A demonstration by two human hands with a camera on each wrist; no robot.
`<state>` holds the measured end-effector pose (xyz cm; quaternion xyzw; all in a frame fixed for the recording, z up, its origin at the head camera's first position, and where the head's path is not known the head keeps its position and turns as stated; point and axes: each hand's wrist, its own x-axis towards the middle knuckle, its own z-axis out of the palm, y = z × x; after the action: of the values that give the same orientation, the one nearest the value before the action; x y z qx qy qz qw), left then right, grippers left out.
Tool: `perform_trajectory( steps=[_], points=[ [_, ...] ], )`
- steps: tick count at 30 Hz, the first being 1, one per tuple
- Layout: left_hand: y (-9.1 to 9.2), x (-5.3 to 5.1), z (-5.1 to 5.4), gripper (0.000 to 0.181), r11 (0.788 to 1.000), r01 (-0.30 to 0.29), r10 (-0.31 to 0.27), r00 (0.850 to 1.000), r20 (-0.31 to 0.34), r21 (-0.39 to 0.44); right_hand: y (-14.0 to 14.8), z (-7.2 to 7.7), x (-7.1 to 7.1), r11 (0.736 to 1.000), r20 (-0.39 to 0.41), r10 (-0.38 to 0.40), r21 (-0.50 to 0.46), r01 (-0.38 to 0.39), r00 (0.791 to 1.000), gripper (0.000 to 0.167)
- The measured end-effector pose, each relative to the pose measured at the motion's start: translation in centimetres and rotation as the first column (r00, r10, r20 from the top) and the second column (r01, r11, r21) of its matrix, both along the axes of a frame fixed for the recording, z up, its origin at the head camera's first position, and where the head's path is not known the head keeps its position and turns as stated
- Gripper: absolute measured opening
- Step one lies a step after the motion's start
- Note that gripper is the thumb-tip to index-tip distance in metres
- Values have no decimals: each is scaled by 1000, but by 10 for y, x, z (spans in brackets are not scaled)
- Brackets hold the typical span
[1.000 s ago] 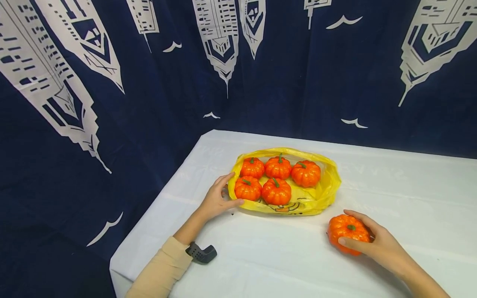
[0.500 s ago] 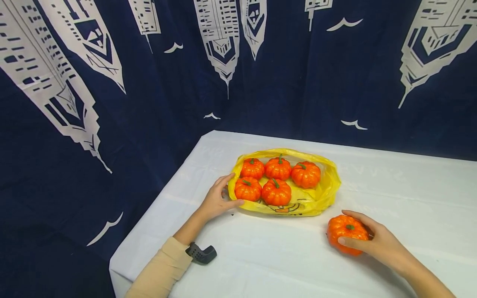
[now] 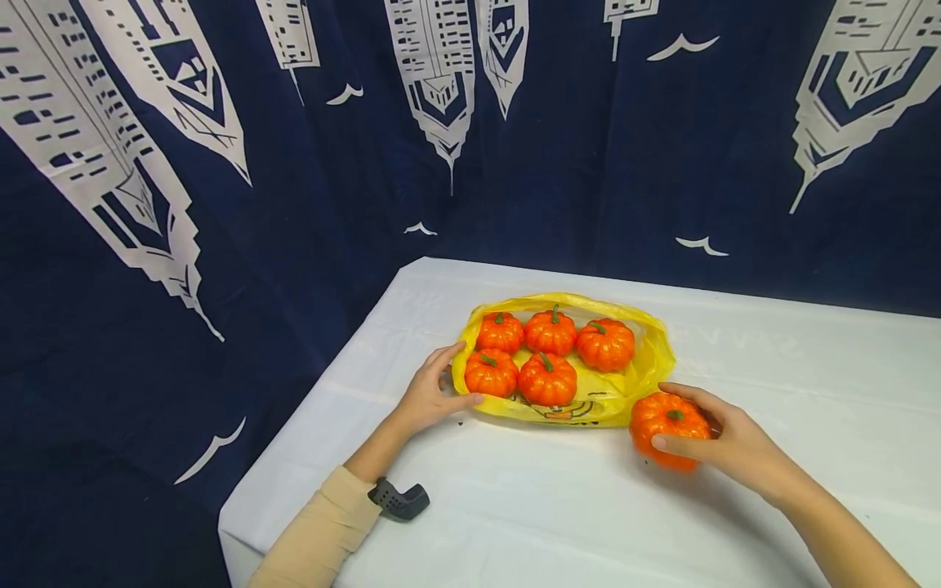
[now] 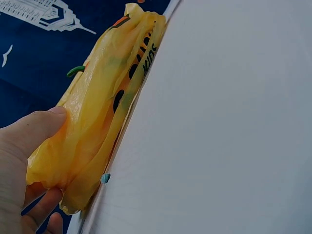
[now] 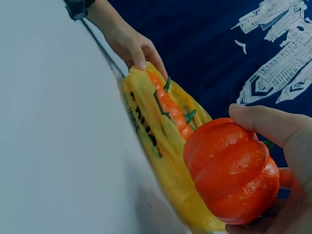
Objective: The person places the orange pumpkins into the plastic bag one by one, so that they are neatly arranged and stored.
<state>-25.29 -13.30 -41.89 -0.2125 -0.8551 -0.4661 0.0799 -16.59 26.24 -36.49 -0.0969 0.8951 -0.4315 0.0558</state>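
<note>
A yellow plastic bag point(image 3: 647, 371) lies with its mouth spread wide, and several small orange pumpkins point(image 3: 547, 379) with green stems sit inside. My left hand point(image 3: 430, 394) holds the bag's left end, thumb on the near side; the left wrist view shows the thumb against the yellow plastic point(image 4: 92, 131) and the fingers at its end. Just off the bag's near right corner, my right hand point(image 3: 735, 445) grips another orange pumpkin point(image 3: 667, 429) between thumb and fingers. That pumpkin point(image 5: 231, 170) appears raised above the table in the right wrist view; some fingers are hidden behind it.
A white cloth covers the table point(image 3: 544, 506), whose left edge runs diagonally beside my left forearm. Behind it hangs a dark blue curtain point(image 3: 544, 204) with white building prints. A dark device point(image 3: 399, 500) is strapped to my left wrist.
My right hand has lifted the pumpkin off the table and carried it up and slightly left, closer to the bag. The left hand and the bag stay where they were.
</note>
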Motion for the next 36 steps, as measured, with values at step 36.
perform_trajectory(
  steps=[36],
  points=[
    [1,0,1,83,1000,13,-13,1000,12,8,-57,22,-69,999,9,-44,-27,44,999,91]
  ],
)
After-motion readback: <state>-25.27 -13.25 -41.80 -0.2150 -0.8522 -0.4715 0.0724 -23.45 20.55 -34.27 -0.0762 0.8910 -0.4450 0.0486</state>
